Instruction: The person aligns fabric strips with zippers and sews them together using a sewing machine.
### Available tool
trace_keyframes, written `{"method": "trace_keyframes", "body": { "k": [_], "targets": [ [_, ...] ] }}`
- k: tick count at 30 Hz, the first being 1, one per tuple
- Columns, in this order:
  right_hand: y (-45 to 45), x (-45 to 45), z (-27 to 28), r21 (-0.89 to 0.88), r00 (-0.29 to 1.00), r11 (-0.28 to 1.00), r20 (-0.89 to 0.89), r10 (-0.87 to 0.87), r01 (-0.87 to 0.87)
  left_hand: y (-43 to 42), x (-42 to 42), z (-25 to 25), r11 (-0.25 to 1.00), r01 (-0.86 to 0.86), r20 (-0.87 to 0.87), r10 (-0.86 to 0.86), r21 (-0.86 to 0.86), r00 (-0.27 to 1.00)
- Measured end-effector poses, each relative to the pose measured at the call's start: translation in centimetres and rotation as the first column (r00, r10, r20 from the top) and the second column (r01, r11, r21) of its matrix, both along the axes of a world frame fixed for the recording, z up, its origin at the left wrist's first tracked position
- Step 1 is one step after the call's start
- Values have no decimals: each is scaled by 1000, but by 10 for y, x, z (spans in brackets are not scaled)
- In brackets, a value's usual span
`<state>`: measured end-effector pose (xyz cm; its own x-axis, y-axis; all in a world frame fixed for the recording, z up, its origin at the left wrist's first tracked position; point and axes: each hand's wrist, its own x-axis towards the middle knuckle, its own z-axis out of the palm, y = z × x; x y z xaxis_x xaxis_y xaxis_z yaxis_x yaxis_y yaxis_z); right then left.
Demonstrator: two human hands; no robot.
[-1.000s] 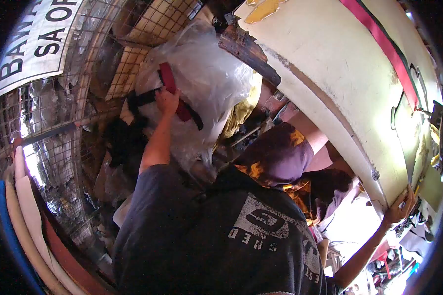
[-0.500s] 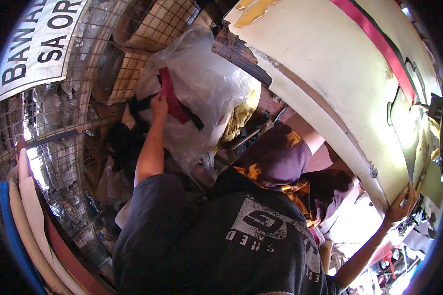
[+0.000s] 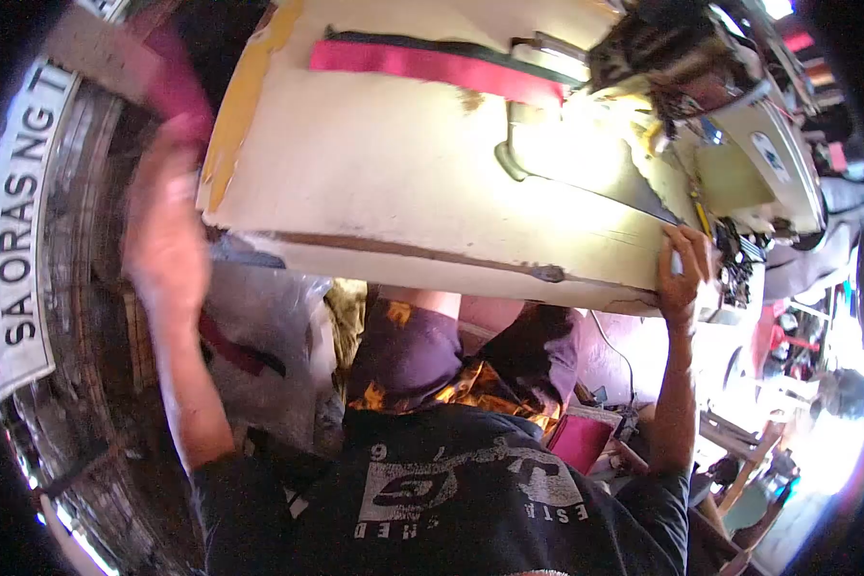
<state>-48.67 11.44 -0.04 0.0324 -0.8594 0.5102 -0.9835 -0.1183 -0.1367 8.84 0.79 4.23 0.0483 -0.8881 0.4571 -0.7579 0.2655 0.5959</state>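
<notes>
Motion blurs my left hand (image 3: 168, 216), raised beside the left end of the white sewing table (image 3: 384, 182). A red fabric strip (image 3: 178, 91), also smeared, extends upward from its fingers, which appear closed on it. My right hand (image 3: 686, 269) rests on the table's near right corner, fingers bent loosely over the surface; a small pale spot shows on one finger. Another red strip with black edging (image 3: 432, 72) lies across the tabletop, its right end under the lamp glare by the sewing machine (image 3: 662, 58).
Below the table's left end, a plastic-covered pile (image 3: 269, 384) carries another red strip (image 3: 230, 348). Wire mesh and a lettered sign (image 3: 29, 240) stand at left. A dark red piece (image 3: 581, 442) lies beside my lap. Tools and clutter crowd the right.
My left hand has risen from the plastic-covered pile toward the table's left end with a red strip. My view has turned toward the table. The right hand remains at the table's corner.
</notes>
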Motion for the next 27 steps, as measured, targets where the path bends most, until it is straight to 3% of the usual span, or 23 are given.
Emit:
{"method": "trace_keyframes", "body": {
  "k": [1, 2, 3, 4, 9, 15, 20, 27],
  "targets": [
    [-2, 5, 0, -2, 1000, 1000, 26, 10, -10, -17, -36, -11, 971, 237, 170, -234, 2, 957],
    [-5, 14, 1, -2, 998, 999, 54, 40, -40, -34, -71, -22, 879, 475, 296, -464, 37, 835],
    [-9, 27, 3, -5, 994, 997, 82, 73, -73, -45, -104, -29, 756, 640, 548, -596, 135, 588],
    [-14, 48, 10, -32, 986, 989, 84, 147, -144, -50, -122, -24, 711, 674, 448, -678, 201, 582],
    [-39, 99, 20, 46, 911, 921, 176, 374, -387, -63, -149, -20, 720, 659, 491, -665, 220, 563],
    [-66, 117, 10, 81, 919, 919, 122, 375, -386, -58, -176, -7, 751, 649, 416, -632, 122, 653],
    [-72, 119, 14, 80, 926, 926, 116, 359, -369, -74, -233, -10, 493, 870, 366, -808, -8, 461],
    [-89, 116, 25, 187, 942, 926, 134, 306, -328, -112, -253, -22, 374, 927, 322, -874, -36, 365]
  ]
}}
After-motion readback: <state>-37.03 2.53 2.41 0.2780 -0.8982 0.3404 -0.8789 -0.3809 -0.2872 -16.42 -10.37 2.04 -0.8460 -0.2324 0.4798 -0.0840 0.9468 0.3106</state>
